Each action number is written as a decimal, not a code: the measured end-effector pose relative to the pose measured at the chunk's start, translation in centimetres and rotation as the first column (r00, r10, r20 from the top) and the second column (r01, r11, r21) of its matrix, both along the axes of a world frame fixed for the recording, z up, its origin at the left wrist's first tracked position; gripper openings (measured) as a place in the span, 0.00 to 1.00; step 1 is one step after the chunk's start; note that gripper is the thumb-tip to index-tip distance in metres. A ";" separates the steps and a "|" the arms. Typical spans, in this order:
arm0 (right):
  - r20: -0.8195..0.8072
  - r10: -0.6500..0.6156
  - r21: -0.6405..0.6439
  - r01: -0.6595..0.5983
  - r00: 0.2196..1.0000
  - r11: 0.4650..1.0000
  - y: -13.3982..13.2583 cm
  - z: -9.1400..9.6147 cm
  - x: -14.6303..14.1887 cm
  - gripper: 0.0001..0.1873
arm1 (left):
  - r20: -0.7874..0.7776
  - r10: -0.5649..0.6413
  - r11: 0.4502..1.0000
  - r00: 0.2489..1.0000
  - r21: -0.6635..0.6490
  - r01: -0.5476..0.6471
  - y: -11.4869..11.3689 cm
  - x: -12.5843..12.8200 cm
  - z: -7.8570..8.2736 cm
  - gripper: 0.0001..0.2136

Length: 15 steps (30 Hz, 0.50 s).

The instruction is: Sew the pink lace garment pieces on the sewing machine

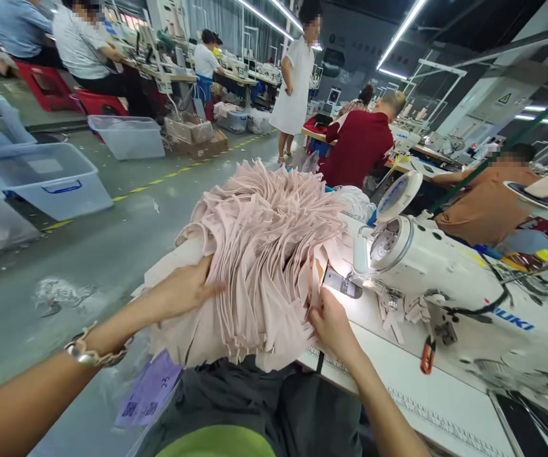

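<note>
The left hand [191,293] is laid against the near left side of a stack of pink fabric pieces [264,254], with the fingers stretched out almost flat and nothing closed in them. A metal bracelet [91,352] is worn on that wrist. The right hand [332,325] is set at the near right edge of the stack, where the fingertips are pinched on the edges of a few pieces.

The stack is fanned out and propped on the near left edge of a white table [426,393], partly over the person's lap. A purple tag [150,390] with printed codes is seen below it, on the near left.

Just right of the stack, a white sewing machine [426,260] is mounted on the table. Small fabric scraps [397,311] and red snips [427,355] are scattered beneath its arm.

Clear plastic bins [50,178] are lined along the far left of the floor. Other people are seated farther off at machines, among them a person in a dark red top [357,146], while a person in white [295,82] is standing in the aisle.
</note>
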State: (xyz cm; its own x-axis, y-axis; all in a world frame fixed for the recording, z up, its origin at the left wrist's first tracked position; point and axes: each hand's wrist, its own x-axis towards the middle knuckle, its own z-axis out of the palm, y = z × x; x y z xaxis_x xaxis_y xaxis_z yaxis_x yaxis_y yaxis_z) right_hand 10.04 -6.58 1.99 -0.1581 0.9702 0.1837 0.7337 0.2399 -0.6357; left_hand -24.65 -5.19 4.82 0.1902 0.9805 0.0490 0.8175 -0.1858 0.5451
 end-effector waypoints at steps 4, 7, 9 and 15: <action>-0.076 -0.063 0.015 0.064 0.995 0.998 -0.6 0.0 -0.1 0.07 | 0.067 -0.174 0.980 0.982 -0.085 0.180 -2.7 3.5 0.0 0.38; -0.035 -0.128 0.044 0.130 0.991 0.991 0.5 -0.1 -0.5 0.12 | 0.101 -0.281 0.956 0.954 -0.054 0.288 -3.7 5.5 -0.6 0.33; 0.023 -0.149 0.020 0.149 0.989 0.989 1.1 -0.2 -0.6 0.11 | 0.063 -0.328 0.945 0.943 0.039 0.326 -3.4 5.3 -1.8 0.27; 0.044 -0.085 -0.019 0.086 0.995 0.996 1.4 0.0 0.3 0.10 | -0.101 -0.057 0.992 0.993 0.110 0.068 -2.1 -0.5 -4.0 0.29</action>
State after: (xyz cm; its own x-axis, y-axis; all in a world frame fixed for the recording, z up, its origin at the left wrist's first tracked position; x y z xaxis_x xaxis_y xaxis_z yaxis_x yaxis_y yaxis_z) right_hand 10.36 -5.15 2.04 -0.0818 0.9839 0.1586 0.7777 0.1625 -0.6073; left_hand -25.16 -7.33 0.81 0.2601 0.9558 0.1374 0.8507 -0.2941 0.4357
